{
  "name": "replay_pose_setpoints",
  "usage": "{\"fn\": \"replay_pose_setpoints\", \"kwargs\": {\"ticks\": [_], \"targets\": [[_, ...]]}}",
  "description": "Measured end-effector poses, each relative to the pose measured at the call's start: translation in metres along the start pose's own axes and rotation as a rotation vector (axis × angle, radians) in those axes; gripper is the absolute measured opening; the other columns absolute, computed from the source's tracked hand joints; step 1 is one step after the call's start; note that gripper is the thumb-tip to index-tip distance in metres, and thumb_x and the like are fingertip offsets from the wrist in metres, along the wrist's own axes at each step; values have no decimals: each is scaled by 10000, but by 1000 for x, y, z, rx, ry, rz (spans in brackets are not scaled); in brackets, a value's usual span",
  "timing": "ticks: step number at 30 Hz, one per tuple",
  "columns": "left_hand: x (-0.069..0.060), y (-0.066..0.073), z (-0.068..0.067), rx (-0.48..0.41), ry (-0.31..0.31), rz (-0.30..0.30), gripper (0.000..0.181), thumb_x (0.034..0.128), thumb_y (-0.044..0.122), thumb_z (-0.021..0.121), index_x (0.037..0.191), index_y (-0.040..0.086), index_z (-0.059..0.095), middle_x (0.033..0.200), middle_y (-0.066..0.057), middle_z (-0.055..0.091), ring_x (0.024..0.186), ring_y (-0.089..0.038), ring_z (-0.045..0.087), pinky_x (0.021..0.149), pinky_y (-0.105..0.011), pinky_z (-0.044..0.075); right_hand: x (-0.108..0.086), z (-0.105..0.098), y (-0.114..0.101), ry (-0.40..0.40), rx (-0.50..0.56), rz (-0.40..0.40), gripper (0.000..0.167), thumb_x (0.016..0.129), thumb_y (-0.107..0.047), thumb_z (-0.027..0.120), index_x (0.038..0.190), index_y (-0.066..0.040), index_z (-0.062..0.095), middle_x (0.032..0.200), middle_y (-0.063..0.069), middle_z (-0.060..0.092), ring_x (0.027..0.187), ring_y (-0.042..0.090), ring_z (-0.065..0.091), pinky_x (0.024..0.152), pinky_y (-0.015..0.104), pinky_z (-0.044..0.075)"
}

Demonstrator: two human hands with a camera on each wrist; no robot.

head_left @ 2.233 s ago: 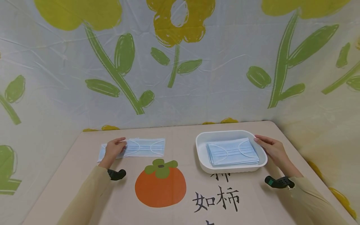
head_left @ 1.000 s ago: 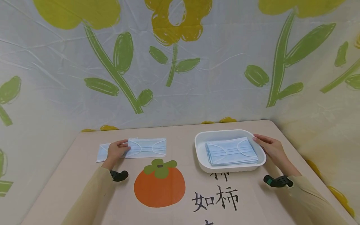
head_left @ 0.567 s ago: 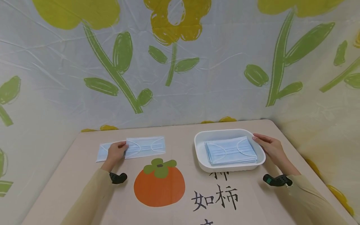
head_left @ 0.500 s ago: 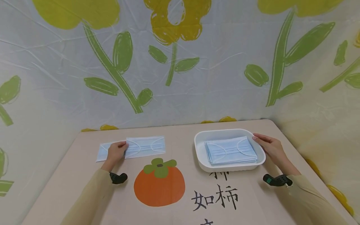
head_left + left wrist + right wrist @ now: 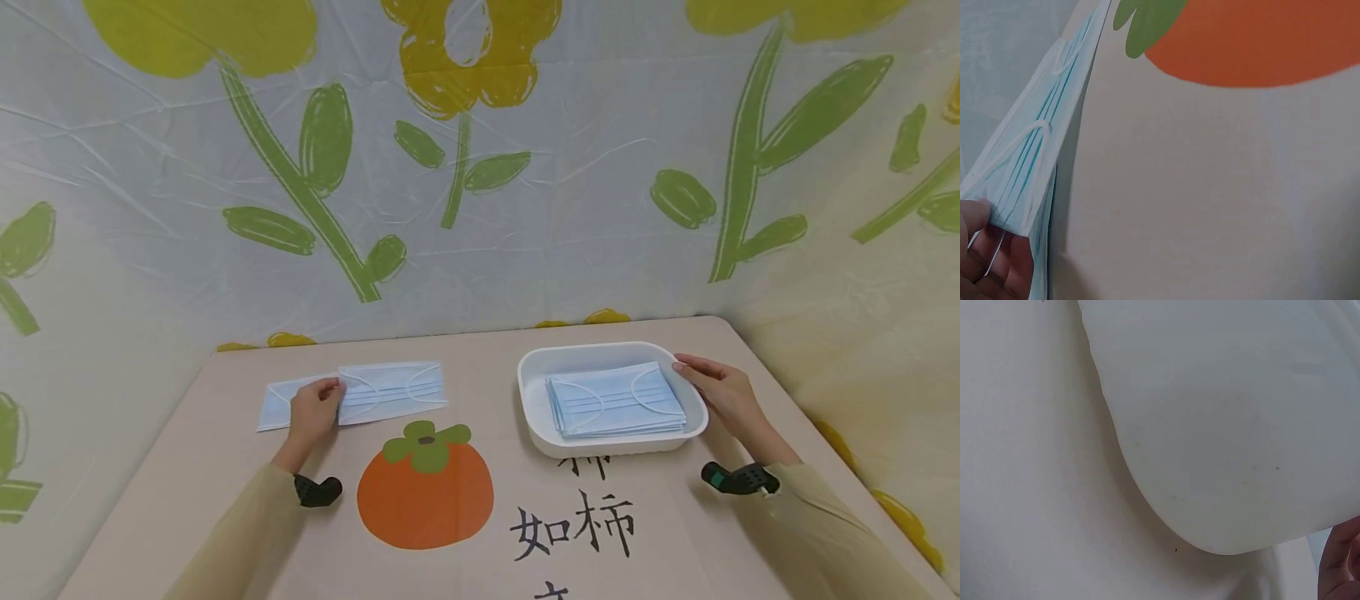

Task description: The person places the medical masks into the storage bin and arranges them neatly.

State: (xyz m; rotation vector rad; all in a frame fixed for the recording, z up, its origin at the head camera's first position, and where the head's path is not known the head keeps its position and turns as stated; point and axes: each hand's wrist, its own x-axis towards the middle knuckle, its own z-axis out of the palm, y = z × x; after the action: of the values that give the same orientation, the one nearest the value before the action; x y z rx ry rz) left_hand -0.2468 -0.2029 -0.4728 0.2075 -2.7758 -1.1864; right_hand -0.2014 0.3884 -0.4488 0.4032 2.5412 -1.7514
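My left hand (image 5: 313,412) pinches the left end of a light blue face mask (image 5: 393,392) with white ear loops. In the left wrist view the thumb lies on top of that face mask (image 5: 1035,137), the other fingers curl beneath, and its near end is off the table. Another blue face mask (image 5: 276,405) lies on the table, partly hidden by this hand. My right hand (image 5: 726,398) grips the right rim of a white plastic basin (image 5: 615,448), thumb on the rim. Inside the basin sits a neat stack of face masks (image 5: 618,402).
The pale tabletop (image 5: 480,575) carries a printed orange persimmon (image 5: 425,504) and black characters (image 5: 573,529). A flower-patterned cloth (image 5: 585,217) hangs behind and at both sides. Black wrist cameras (image 5: 318,492) sit on both sleeves.
My left hand has shifted slightly right and taken the face mask by its left end. That end has come up and the mask now lies at a slant. The right hand stays at the basin.
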Motion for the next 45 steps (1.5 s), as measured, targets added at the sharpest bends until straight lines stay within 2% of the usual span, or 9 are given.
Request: {"fn": "replay_pose_setpoints", "kwargs": {"ticks": [6,11,21,25,29,34,41,45], "targets": [[-10,8,3,-16,26,3,334,972,194,553,1187,-47,640,1052,-220,688,910,-267,629,695,-250,481,1,0,1,0,0,1,734,904,-503,587,1433,-24,416,1069,-228,485,881,-128,491,753,61,493],[-17,15,6,-71,44,-12,317,964,179,570,1177,-42,648,1013,-225,698,757,-176,626,581,-162,471,2,0,1,0,-2,0,736,902,-511,585,1434,-30,417,1122,-191,497,891,-118,488,759,64,494],[-27,29,2,-183,62,-60,316,950,161,584,1169,-59,645,1054,-259,684,678,-71,608,554,-137,502,2,-1,2,-8,29,-27,719,904,-479,600,1421,-11,428,965,-305,501,847,-164,512,744,62,496],[-31,36,0,-224,46,-80,326,954,162,578,1189,-57,633,1097,-262,671,724,-98,627,566,-139,517,2,-1,2,-14,43,-25,711,901,-471,608,1420,-17,433,934,-329,504,846,-161,512,738,60,495],[-36,45,-3,-247,41,-76,330,957,156,570,1201,-59,625,1128,-266,662,760,-113,644,581,-144,526,3,0,2,-15,51,-28,698,903,-455,612,1416,-14,439,904,-337,500,838,-160,517,730,63,499],[-42,56,-3,-286,27,-69,325,951,148,581,1199,-58,626,1120,-262,666,720,-61,617,586,-153,530,5,0,5,-2,38,-44,698,906,-461,606,1408,-5,445,908,-339,495,847,-157,512,735,59,495],[-51,73,-1,-320,-7,-52,329,948,151,591,1207,-48,625,1102,-251,671,702,-56,607,604,-175,543,5,-1,8,3,34,-35,690,900,-485,602,1411,-43,461,924,-339,487,849,-161,500,737,54,491],[-57,80,0,-341,-25,-43,331,948,152,593,1208,-50,624,1093,-250,675,707,-75,618,601,-166,536,4,0,6,-1,26,-41,719,902,-483,599,1415,-6,435,912,-340,483,842,-160,504,735,62,496]]}}
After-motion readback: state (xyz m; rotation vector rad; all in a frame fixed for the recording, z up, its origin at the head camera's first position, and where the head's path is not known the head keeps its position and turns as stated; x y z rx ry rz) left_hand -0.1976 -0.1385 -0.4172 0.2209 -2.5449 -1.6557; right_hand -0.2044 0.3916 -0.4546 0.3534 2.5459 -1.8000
